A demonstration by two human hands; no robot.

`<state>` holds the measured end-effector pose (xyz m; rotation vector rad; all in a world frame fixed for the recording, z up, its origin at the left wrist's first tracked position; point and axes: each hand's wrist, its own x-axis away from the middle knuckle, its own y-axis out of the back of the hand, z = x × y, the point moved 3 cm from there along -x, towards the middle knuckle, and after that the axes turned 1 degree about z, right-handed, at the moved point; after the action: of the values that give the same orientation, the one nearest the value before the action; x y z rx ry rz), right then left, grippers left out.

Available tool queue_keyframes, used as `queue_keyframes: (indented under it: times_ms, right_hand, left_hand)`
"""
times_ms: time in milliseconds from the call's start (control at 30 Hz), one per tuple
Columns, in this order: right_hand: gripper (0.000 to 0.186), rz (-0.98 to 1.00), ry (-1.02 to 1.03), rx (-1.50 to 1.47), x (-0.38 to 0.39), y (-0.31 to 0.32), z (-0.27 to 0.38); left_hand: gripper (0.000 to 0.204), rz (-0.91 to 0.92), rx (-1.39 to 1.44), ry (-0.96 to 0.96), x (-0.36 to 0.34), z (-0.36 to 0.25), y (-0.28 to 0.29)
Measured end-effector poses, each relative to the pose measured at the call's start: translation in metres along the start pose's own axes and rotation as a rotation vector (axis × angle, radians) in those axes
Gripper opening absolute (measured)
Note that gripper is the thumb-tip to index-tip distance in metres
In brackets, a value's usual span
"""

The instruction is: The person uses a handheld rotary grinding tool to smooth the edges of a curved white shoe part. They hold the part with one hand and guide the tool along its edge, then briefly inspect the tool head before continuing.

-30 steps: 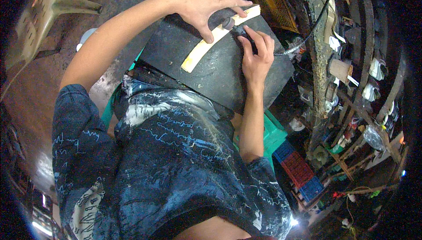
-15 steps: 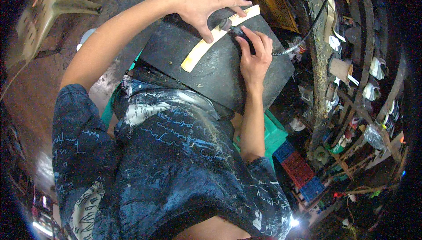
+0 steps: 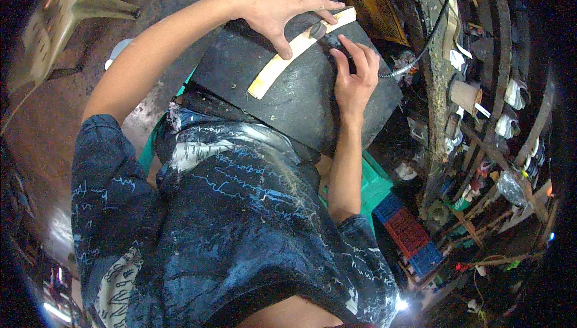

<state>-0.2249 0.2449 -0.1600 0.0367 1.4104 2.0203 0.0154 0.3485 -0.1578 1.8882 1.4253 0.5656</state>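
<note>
Here's a dark, scuffed board (image 3: 294, 109) slanting across the view, and on it lies one pale, curved strip (image 3: 271, 74), its far end up by the board's far edge! Light specks (image 3: 268, 101) dot the surface near the strip's lower end.

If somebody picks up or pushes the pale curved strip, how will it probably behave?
The pale strip is probably light, being narrow. It may be fairly stiff, as its curve shows no kinks. Lying flat on the dark board, it would hardly roll.
</note>
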Motion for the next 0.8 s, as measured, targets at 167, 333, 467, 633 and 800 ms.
queue_keyframes:
  times_ms: [167, 333, 467, 633, 800]
  right_hand:
    - [0.034, 0.01, 0.026, 0.01, -0.0008, 0.0005, 0.003]
    - [0.035, 0.013, 0.054, 0.02, -0.0024, -0.0002, 0.0061]
    - [0.034, 0.026, 0.039, 0.02, -0.0016, 0.0002, 0.0058]
    - [0.033, 0.004, -0.016, 0.009, -0.0023, 0.0044, 0.0006]
    - [0.033, 0.012, -0.017, -0.004, -0.0039, 0.003, -0.0008]
  left_hand:
    - [0.114, 0.05, 0.012, 0.046, 0.0003, 0.0042, -0.0032]
    - [0.115, -0.022, -0.051, 0.008, -0.0016, 0.0033, -0.0057]
    - [0.116, 0.081, 0.062, 0.075, -0.0006, 0.0094, -0.006]
    - [0.115, 0.0, -0.037, -0.006, -0.0021, 0.0075, -0.008]
    - [0.115, 0.035, -0.005, 0.02, -0.0023, 0.01, -0.0085]
